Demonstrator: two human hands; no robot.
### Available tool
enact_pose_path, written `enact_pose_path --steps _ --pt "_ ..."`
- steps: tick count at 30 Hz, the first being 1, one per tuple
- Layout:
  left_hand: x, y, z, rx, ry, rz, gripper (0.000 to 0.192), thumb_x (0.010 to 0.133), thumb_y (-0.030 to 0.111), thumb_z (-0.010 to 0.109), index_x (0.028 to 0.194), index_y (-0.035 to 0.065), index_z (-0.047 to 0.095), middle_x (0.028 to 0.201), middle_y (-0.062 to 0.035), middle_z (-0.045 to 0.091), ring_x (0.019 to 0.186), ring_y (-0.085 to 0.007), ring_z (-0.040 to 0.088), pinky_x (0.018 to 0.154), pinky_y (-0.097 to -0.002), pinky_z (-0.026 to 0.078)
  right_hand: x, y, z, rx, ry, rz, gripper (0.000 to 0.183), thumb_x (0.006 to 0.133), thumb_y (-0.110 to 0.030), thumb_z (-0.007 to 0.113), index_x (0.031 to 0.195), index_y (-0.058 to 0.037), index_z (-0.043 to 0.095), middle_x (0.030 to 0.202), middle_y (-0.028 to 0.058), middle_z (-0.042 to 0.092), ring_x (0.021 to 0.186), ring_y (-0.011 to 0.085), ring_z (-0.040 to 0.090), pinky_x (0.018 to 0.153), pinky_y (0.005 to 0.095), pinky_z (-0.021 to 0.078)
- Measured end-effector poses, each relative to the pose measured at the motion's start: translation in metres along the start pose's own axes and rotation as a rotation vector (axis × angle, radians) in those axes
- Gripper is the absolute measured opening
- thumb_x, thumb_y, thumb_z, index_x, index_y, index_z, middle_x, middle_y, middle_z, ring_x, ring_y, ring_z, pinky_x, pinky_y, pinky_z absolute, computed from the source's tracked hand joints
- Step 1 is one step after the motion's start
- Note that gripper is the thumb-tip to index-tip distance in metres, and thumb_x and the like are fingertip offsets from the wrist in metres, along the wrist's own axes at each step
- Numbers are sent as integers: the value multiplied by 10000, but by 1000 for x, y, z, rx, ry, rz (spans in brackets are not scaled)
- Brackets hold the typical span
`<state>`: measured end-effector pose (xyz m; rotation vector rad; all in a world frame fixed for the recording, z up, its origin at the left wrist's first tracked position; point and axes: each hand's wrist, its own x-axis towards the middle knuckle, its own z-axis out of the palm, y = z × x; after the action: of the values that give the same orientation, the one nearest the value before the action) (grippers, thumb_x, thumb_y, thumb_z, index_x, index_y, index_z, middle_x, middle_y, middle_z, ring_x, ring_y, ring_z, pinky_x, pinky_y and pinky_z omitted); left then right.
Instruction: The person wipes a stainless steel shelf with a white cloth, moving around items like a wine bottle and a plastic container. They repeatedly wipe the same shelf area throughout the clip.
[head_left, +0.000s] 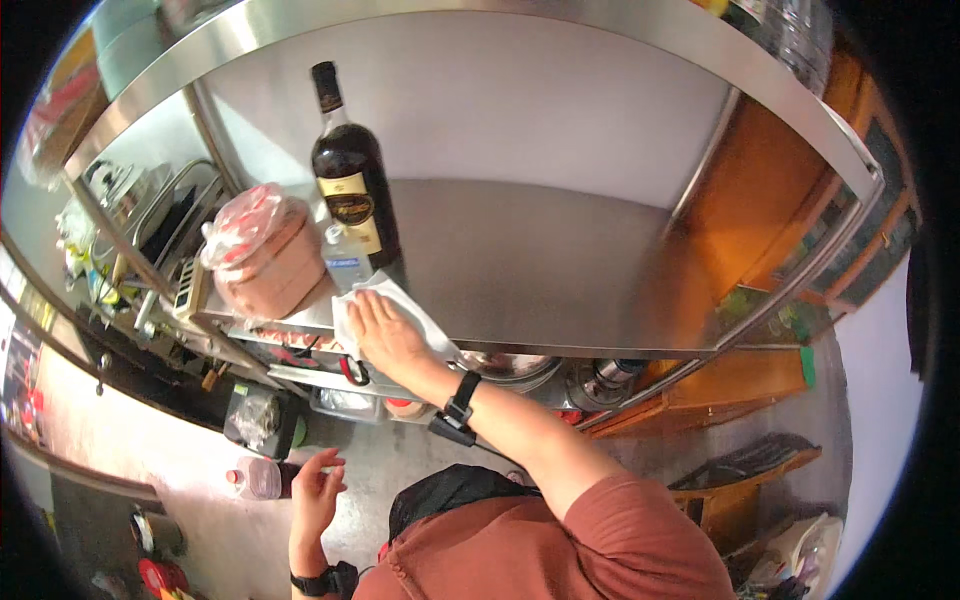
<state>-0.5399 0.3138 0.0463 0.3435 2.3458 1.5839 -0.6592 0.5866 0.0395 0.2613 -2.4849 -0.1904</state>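
Note:
My right hand (386, 334) lies flat with its fingers over a white cloth or paper towel (424, 322), pressing it on the front left part of a stainless steel shelf (540, 270). Just beyond the fingertips stands a small clear plastic bottle (345, 259) with a blue-marked label. Behind that rises a tall dark glass bottle (358, 172) with a cream label. Left of them is a pinkish round container (266, 262) topped with a crumpled plastic bag (251, 217). My left hand (318, 487) hangs low over the floor, holding nothing, its fingers loosely bent and apart.
A steel rail (480, 11) curves above the shelf. Metal pans (510, 365) sit on the level below. At the right stands a wooden cabinet (765, 180). A plastic jug (255, 478) and a black bin (259, 420) are on the floor at the left.

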Motion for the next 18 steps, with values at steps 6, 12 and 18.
enact_pose_path --steps 6,12,18 --pt "17 3 6 19 -34 -5 305 934 103 593 1216 -13 581 987 -83 662 709 -102 595 608 -242 521 -87 76 -59 -25 -110 104 559 856 -239 545 1358 -13 449 1401 187 476 1303 291 467 1068 410 386" --pt "53 13 58 5 -198 77 289 923 96 611 1180 -35 596 971 -98 674 688 -106 619 598 -256 542 -285 235 -148 -152 -100 358 511 754 -202 614 1227 -13 577 1359 166 528 1261 302 502 1053 414 402" --pt "72 56 102 101 -374 205 263 906 73 625 1142 -40 606 967 -106 680 663 -128 639 593 -263 545 -353 302 -189 -351 -361 778 623 891 -369 570 1324 69 478 1446 309 357 1380 394 318 1148 438 241"
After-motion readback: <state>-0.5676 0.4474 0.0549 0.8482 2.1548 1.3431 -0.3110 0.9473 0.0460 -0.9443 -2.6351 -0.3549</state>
